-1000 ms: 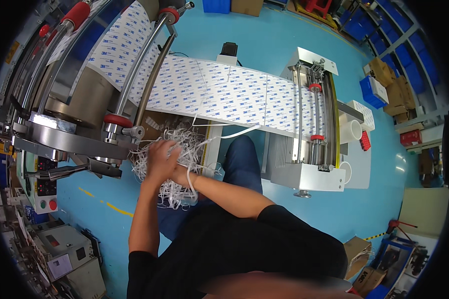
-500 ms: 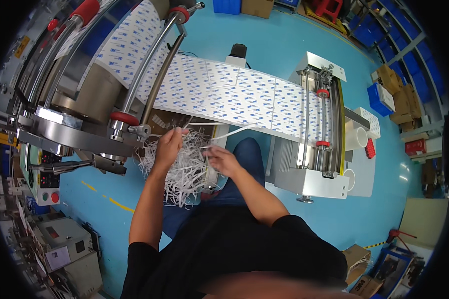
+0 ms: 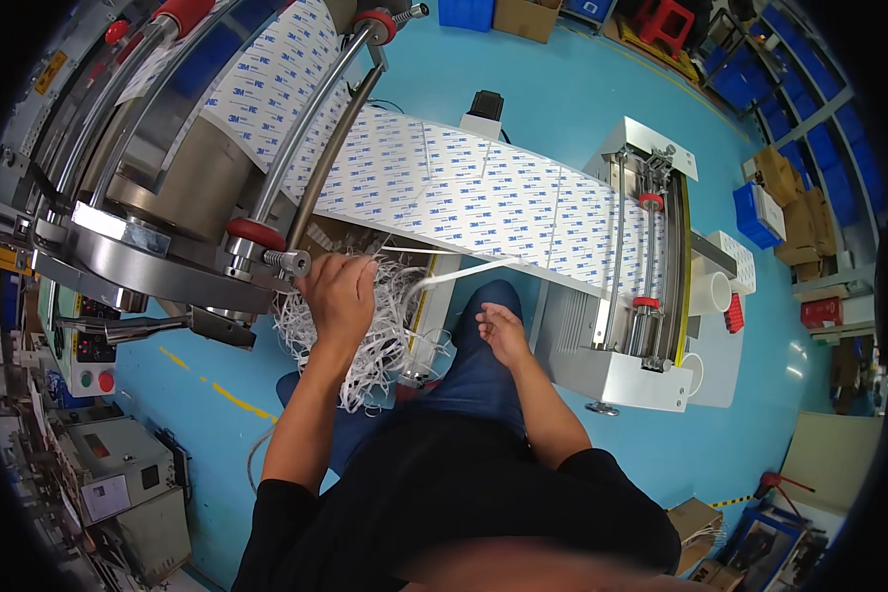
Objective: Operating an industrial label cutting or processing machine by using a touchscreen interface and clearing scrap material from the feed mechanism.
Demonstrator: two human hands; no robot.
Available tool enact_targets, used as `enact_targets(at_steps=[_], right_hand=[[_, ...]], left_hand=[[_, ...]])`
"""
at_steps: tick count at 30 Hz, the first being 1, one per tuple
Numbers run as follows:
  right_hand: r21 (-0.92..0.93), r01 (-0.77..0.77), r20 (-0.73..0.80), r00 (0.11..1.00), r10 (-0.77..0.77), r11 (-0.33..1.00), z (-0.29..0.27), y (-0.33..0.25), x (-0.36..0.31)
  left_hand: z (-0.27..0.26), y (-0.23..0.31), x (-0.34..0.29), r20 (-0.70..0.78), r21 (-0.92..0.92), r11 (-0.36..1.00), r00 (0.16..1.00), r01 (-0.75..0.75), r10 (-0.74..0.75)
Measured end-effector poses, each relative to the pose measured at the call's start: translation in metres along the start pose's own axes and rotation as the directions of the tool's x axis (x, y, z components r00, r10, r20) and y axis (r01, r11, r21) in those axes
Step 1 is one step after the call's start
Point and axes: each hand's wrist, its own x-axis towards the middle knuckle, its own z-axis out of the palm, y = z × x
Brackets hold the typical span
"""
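Observation:
My left hand (image 3: 339, 301) reaches over a tangled heap of narrow white strips (image 3: 365, 357), beside the knurled knob (image 3: 290, 261) on the left machine's roller end. Its fingers curl downward; whatever they hold is hidden, and contact with the knob cannot be told. My right hand (image 3: 503, 333) hovers over my right thigh, empty, with fingers loosely bent and apart. Ahead of both hands a wide white sheet with blue print (image 3: 454, 192) stretches between the two machines. From its near edge a thin white strip (image 3: 469, 270) trails down toward the heap.
Steel rollers with red collars (image 3: 257, 233) stand close at my left. The right machine (image 3: 627, 370) carries rollers (image 3: 647, 257) under the sheet's far end. White cardboard-like tubes (image 3: 710, 293) sit beyond it. Boxes and blue bins (image 3: 757, 215) line the right side.
My left hand has moved forward toward the roller knob. My right hand has drawn away to the right from the strips, its fingers now apart. The view has shifted slightly.

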Motion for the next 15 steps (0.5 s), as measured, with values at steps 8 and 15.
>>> enact_targets(at_steps=[8,15], right_hand=[[0.01,-0.001,-0.025,1.0,0.001,1.0,0.062,0.024,0.028],[0.006,-0.012,0.015,1.0,0.012,1.0,0.088,0.042,0.059]], left_hand=[[-0.026,-0.091,-0.015,0.091,-0.085,0.995,0.995,0.052,-0.044],[-0.031,-0.16,-0.063,0.087,-0.226,0.921,0.949,0.316,-0.304]])
